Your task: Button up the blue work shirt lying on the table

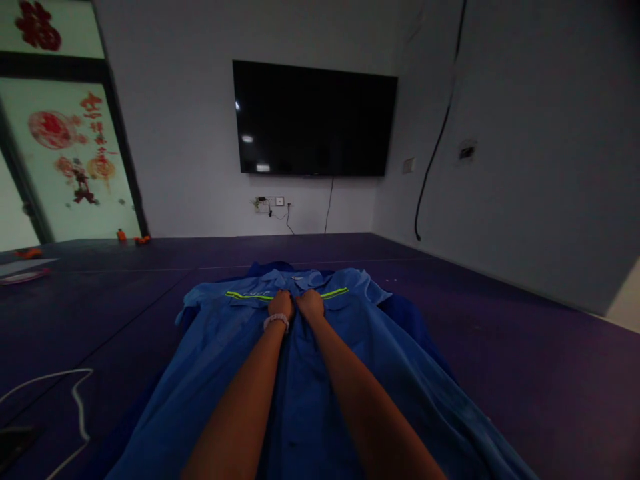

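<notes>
A blue work shirt with yellow reflective stripes across the chest lies spread flat on a dark purple surface, collar at the far end. My left hand, with a pale band at the wrist, and my right hand sit side by side on the shirt's centre front just below the collar. Both hands have fingers curled onto the fabric at the front opening. Whether they pinch cloth or a button is too dim to tell. Both forearms stretch out over the shirt.
A white cable loops at the near left beside a dark object. A black television hangs on the far wall above a socket. Glass panels with red decorations stand at left; small orange items lie below them.
</notes>
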Motion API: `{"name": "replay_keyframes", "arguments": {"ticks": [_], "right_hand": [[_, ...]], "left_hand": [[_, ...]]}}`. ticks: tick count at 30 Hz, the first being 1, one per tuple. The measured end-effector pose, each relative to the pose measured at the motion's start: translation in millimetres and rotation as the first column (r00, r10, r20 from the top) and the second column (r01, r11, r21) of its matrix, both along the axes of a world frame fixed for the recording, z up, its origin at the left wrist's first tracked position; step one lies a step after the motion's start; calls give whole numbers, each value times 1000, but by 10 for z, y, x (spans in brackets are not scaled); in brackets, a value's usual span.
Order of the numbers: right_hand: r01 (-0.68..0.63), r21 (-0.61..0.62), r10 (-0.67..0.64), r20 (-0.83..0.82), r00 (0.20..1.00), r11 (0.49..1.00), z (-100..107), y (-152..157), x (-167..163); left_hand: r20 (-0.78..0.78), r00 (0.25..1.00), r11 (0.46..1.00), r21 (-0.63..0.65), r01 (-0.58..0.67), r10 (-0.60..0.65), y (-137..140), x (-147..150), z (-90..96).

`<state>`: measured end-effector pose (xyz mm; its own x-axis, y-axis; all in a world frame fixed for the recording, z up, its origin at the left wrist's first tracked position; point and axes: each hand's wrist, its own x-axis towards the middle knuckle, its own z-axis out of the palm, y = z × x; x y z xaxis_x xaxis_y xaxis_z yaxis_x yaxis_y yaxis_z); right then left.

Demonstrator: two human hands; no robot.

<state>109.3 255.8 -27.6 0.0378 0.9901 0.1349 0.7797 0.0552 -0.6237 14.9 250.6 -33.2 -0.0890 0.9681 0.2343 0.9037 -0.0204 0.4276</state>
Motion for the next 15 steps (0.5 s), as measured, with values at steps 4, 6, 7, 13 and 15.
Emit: {"name": "replay_keyframes", "arguments": {"ticks": [4,6,7,13,15], "right_hand": [[9,50,-10,31,999,999,-61,-51,-38],[-2,69,0,25,1000,998,-75,-48,-34],[-8,78,7,18,1000,997,-80,-39,-28],[-61,134,68,-49,996,989,-137,79,8],[-82,150,95,-76,993,985,-171,126,17]], "left_hand": [[68,998,999,27,-16,14,-11,-12,-3],[103,995,999,42,-19,15,-9,-29,-6],[120,993,999,49,-20,14,-7,-37,-9],[244,970,994,109,-30,2,28,-62,-44],[295,956,991,132,-39,-1,48,-71,-59]]}}
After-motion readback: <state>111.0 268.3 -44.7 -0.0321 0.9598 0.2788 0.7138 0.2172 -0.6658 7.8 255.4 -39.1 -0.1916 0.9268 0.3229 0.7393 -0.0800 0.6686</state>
